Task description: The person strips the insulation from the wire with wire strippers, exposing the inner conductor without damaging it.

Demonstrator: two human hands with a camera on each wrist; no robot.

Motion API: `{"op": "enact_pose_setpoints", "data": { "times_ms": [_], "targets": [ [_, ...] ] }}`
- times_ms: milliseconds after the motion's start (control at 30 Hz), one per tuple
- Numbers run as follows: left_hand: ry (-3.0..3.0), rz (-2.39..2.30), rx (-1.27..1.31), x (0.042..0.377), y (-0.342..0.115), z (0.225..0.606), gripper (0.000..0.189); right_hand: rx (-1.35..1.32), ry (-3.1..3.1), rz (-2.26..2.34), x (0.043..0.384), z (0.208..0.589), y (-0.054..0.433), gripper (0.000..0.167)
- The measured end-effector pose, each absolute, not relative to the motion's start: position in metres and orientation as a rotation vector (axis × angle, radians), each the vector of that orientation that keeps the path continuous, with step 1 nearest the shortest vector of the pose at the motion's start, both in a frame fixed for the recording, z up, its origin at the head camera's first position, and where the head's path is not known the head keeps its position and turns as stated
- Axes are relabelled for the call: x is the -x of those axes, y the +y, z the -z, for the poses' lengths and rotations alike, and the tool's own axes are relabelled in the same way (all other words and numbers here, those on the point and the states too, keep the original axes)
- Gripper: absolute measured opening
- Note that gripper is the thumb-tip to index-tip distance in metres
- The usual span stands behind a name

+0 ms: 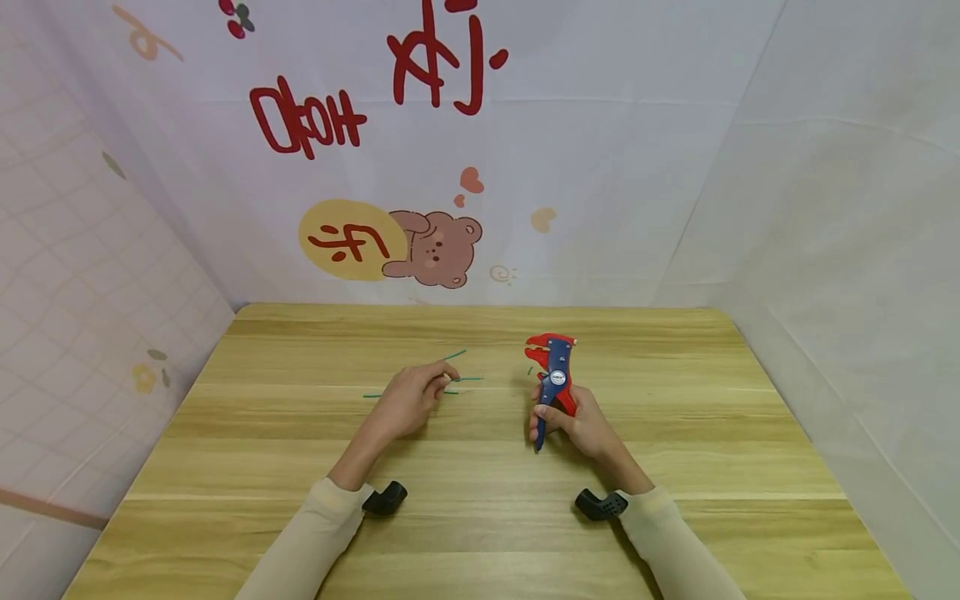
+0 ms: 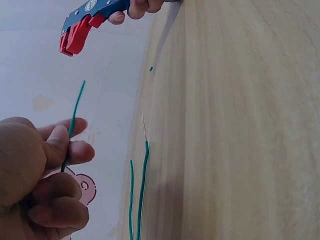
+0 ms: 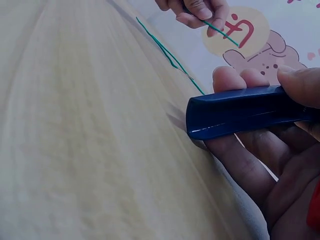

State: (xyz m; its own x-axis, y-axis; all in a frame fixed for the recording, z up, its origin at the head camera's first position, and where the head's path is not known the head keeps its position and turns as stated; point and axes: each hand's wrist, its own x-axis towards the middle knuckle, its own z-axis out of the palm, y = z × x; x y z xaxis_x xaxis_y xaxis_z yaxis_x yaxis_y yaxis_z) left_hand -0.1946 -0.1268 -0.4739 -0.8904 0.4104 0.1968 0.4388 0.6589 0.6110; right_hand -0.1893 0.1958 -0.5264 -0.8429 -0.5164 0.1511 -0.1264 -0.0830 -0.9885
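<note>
My left hand (image 1: 408, 402) pinches a green wire (image 1: 471, 378) between thumb and fingertips, its free end pointing right toward the tool. In the left wrist view this held wire (image 2: 76, 107) has green covering up to its tip. The right hand (image 1: 590, 423) grips a red and blue wire stripper (image 1: 557, 367) by its handles, jaws up and facing left, apart from the wire. Two more green wires lie on the table by the left hand. One, the stripped wire (image 2: 143, 175), shows a bare copper end; the other wire (image 2: 131, 200) lies beside it.
A short green bit of insulation (image 2: 150, 69) lies on the wooden table (image 1: 480, 517), between the hands and near the stripper. White cloth with a printed bear (image 1: 442, 250) hangs behind the table's far edge, and pale cloth walls stand at both sides.
</note>
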Motion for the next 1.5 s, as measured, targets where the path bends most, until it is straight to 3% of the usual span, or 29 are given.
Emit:
{"op": "enact_pose_setpoints", "data": {
  "times_ms": [1267, 1500],
  "targets": [
    [-2.647, 1.191, 0.705, 0.187, -0.116, 0.464, 0.008, 0.632, 1.94, 1.938, 0.175, 0.517, 0.182, 0.038],
    [-2.651, 1.162, 0.702, 0.186, -0.115, 0.462, 0.007, 0.606, 1.904, 1.912, 0.175, 0.516, 0.177, 0.044]
  ]
}}
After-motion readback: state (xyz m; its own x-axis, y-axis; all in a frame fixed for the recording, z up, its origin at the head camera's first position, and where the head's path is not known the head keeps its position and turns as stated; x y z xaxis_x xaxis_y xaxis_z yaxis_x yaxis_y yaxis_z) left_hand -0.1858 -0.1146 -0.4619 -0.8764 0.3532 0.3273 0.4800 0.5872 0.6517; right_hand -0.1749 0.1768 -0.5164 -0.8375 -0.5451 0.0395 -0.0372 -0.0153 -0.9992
